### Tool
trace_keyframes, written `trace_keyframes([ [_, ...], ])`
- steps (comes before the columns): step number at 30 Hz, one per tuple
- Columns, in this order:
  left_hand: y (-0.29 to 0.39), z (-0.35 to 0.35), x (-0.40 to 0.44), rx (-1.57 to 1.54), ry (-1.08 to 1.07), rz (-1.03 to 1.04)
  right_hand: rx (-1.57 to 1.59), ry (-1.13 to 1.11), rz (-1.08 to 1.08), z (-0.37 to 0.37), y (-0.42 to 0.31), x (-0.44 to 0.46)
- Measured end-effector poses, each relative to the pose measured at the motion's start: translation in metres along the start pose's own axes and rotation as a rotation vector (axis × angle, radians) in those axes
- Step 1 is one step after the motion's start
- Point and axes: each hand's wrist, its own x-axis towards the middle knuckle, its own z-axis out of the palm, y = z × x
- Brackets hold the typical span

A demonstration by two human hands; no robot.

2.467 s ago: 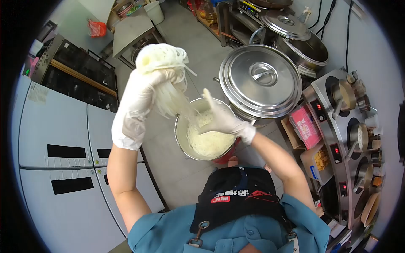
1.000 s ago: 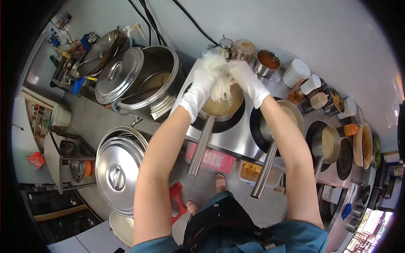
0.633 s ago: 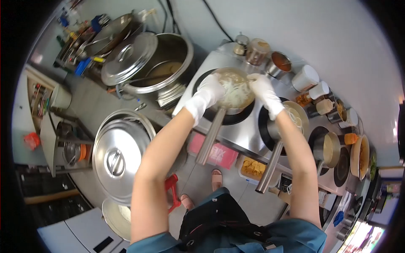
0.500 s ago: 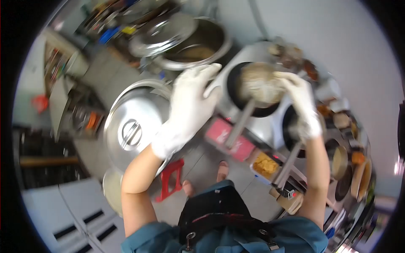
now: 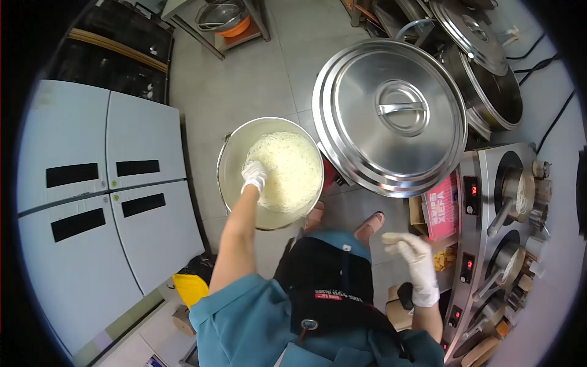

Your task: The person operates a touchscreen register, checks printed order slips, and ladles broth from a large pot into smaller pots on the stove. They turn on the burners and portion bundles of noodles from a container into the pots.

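My left hand (image 5: 254,175), in a white glove, reaches into a deep round bucket (image 5: 234,137) on my left. Its fingers are curled into the pale, thin noodles (image 5: 287,171) that fill much of the bucket, and the fingertips are partly hidden among the strands. My right hand (image 5: 413,260), also gloved in white, hovers in the air on my right, fingers loosely bent and apart with nothing in them. Nearest to it are the cookers and a pink box (image 5: 441,211).
A large pot with a steel lid (image 5: 400,116) stands just beyond the bucket. Along the right wall, saucepans (image 5: 518,194) holding noodles sit on induction cookers (image 5: 489,177). A white fridge (image 5: 143,226) flanks the left. An open steel pot (image 5: 501,92) stands at back right.
My view has turned left, away from the cookers. My left hand has gone from above the large lid down into the noodle bucket. My right hand has left the saucepan's rim.
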Motion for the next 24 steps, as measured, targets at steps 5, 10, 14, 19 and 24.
trace_keyframes([
  [5,0.094,0.037,-0.024,-0.005,0.239,-0.415,0.096,0.063,0.207,0.048,0.033,-0.010],
  [10,0.114,0.054,-0.015,0.138,0.214,-0.113,0.143,0.178,0.248,0.062,0.043,-0.015],
  [14,0.068,0.029,-0.009,0.107,0.258,-0.033,0.103,0.167,0.200,0.064,0.034,-0.014],
  [19,0.016,-0.086,-0.071,-0.353,0.370,0.313,0.068,0.089,0.135,0.069,0.024,0.002],
  [24,-0.008,-0.209,-0.154,-0.636,0.263,0.506,0.038,-0.051,0.095,0.083,0.002,0.021],
])
